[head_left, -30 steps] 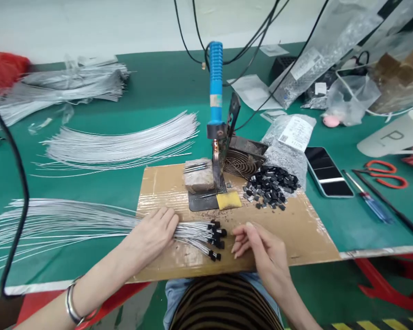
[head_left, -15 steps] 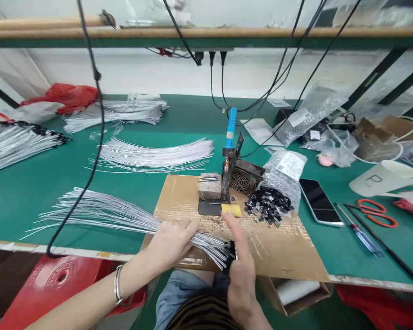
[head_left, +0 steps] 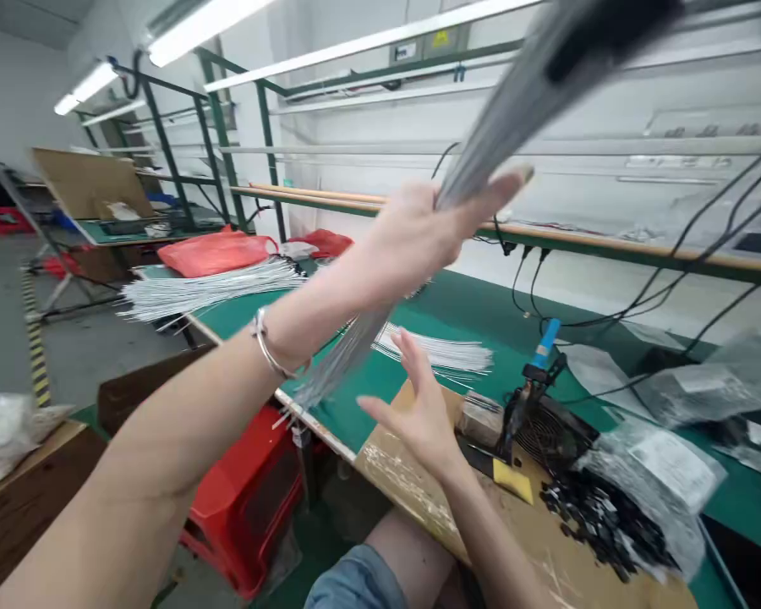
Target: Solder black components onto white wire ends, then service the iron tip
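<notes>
My left hand (head_left: 428, 233) is closed round a bundle of thin grey-white wires (head_left: 495, 139), raised above the bench and blurred by motion. Black ends of the bundle point up to the top right; its loose tails hang down left past my wrist. Below it, my right hand (head_left: 418, 414) is held over the cardboard sheet (head_left: 412, 482), fingers spread, with nothing in it. A loose row of similar wires (head_left: 444, 347) lies on the green bench behind. Beside my right forearm are a yellow sponge (head_left: 512, 480) and a blue-handled soldering iron (head_left: 547, 340) in its stand.
Small black parts (head_left: 609, 516) lie heaped by a clear plastic bag (head_left: 665, 474) on the right. More wires (head_left: 209, 288) and a red bag (head_left: 219, 252) are at the bench's far left. A red stool (head_left: 247, 499) stands below the front edge. Black cables (head_left: 691, 237) hang at right.
My left hand has lifted the wire bundle from above the cardboard to high over the bench. My right hand has come away from its black end. The view has swung left and up.
</notes>
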A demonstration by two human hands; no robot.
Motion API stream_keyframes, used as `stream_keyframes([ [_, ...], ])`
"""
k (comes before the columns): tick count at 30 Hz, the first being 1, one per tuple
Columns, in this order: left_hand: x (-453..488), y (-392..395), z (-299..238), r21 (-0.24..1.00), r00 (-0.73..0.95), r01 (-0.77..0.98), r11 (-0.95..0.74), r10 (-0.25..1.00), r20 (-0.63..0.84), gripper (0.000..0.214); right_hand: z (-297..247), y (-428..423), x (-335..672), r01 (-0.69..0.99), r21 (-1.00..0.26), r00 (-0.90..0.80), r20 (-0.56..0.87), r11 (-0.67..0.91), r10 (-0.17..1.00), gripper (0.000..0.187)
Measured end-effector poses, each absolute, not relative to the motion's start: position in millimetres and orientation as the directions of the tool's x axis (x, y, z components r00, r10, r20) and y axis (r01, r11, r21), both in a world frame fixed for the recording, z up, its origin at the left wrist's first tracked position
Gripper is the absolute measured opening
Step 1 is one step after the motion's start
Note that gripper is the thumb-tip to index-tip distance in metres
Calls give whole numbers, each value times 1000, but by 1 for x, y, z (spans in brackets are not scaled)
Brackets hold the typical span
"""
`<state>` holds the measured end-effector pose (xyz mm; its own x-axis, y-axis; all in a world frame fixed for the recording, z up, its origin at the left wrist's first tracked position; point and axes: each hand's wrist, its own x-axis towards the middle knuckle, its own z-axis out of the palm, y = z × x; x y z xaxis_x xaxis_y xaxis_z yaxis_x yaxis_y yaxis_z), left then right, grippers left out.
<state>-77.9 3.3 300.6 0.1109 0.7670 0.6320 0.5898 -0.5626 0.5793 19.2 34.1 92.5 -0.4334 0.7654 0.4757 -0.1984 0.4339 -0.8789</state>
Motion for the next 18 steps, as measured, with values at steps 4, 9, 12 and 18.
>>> stream_keyframes([
  [4, -103, -25, 343, 704, 96, 485, -518, 832, 546, 52, 176, 36, -40, -481, -846, -728, 533, 233, 431, 69],
  [9, -159, -19, 336, 841, -83, 351, -412, 881, 467, 53, 204, 0, -85, -439, -849, -864, 308, -295, 398, 60],
  [12, -196, -21, 284, 901, -250, 297, -316, 885, 393, 54, 190, -1, -113, -376, -852, -847, 156, -364, 508, 63],
  [18, -214, -99, 106, 931, -393, 363, 34, 912, 120, 48, 130, 37, -186, -286, -876, -692, -92, -389, 716, 34],
])
